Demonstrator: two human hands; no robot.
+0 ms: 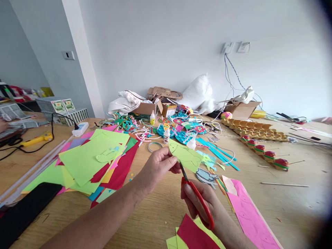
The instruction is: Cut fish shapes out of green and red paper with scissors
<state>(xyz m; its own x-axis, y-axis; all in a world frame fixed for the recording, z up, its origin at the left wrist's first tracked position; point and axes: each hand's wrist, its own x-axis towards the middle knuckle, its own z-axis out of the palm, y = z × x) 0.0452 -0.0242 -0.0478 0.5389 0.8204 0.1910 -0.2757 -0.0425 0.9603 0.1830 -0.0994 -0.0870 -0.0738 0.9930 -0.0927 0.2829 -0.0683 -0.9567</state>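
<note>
Between the thumb and fingers of my left hand [167, 160] is the left end of a light green paper sheet [188, 156] with a fish outline drawn on it. My right hand [204, 199] is closed around the red handles of a pair of scissors [201, 204]. Their blades point up at the lower edge of the sheet, close to my left fingertips; whether they touch the paper I cannot tell. Just right of the scissors lies a grey-blue paper fish [206, 176] on the table. Green and blue paper scraps [207, 159] lie behind it.
Coloured paper sheets [85, 162] are piled at left, beside a black phone [31, 211]. Pink paper [250, 211] lies at right, a wooden stick [284, 184] beyond it. Small glue bottles [166, 135], craft pieces and boxes crowd the back. An egg-carton strip [259, 129] stands back right.
</note>
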